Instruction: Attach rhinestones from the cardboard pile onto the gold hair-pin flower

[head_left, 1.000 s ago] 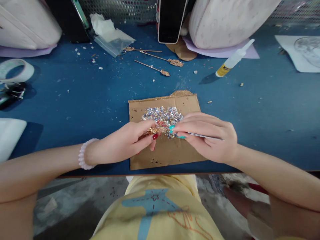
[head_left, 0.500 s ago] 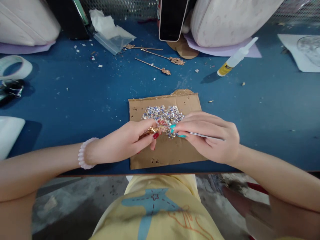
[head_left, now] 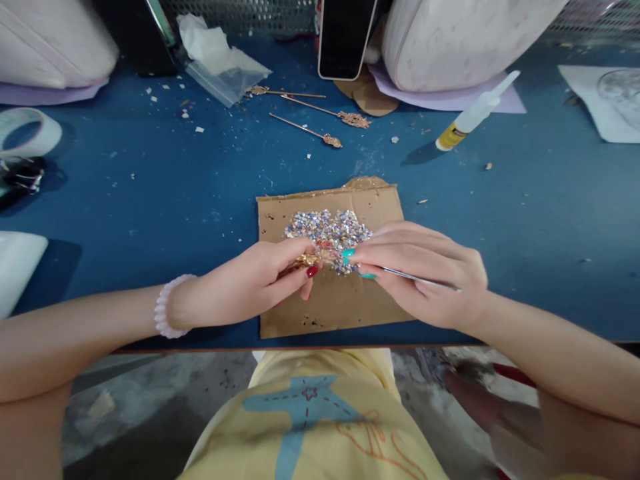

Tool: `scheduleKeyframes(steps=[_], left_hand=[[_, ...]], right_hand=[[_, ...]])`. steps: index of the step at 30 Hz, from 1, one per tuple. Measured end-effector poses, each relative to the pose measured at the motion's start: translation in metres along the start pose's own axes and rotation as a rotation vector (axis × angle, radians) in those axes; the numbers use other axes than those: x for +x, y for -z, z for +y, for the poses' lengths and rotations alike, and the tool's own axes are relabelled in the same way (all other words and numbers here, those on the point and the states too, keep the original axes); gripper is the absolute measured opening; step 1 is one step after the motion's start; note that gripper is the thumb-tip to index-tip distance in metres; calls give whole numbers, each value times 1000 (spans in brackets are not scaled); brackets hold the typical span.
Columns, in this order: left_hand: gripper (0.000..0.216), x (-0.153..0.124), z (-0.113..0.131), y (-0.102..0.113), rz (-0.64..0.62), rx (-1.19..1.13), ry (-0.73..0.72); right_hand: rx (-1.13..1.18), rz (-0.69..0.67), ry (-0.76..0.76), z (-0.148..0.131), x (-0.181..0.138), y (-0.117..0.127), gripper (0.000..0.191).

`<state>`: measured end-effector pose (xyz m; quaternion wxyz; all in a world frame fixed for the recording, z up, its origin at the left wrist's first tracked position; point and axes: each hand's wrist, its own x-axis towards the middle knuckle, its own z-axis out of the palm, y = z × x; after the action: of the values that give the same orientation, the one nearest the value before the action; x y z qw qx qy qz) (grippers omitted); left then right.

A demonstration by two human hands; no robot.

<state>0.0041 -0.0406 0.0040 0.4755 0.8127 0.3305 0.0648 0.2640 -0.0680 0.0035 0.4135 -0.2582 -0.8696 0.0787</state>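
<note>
My left hand point(head_left: 255, 283) is closed in a pinch on a gold-coloured hairpin point(head_left: 306, 259), whose ornate end shows reddish bits; the rest is hidden in the fingers. From the right, my right hand point(head_left: 430, 273) grips slim metal tweezers point(head_left: 420, 277), their back end sticking out past the palm. The tips are close to the hairpin's ornate end; whether they touch it I cannot tell. Just behind the fingertips lies a spread of small glittering rhinestones point(head_left: 325, 225) in blue, silver and clear tones. These rest on a piece of cardboard point(head_left: 345, 310) at the table's front edge.
Three similar hairpins point(head_left: 333, 140) lie toward the back. A glue bottle point(head_left: 463, 127) stands behind my right hand. A phone point(head_left: 347, 40) and pale bags point(head_left: 450, 40) line the back. A tape roll point(head_left: 50, 137) sits at the left; crumpled tissue point(head_left: 210, 47) lies on a plastic bag.
My right hand has shifted slightly to the right with the tweezers, drawing a little away from the hairpin. My left hand has stayed in nearly the same place.
</note>
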Motion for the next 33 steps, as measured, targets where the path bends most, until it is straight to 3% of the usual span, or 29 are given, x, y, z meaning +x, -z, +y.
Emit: scheduleKeyframes(steps=[18, 33], left_hand=[[16, -1, -1, 1, 14, 14, -27], [17, -1, -1, 0, 10, 14, -42]], right_hand=[[-21, -19, 11, 0, -1, -1, 19], [-111, -41, 93, 0, 1, 1, 10]])
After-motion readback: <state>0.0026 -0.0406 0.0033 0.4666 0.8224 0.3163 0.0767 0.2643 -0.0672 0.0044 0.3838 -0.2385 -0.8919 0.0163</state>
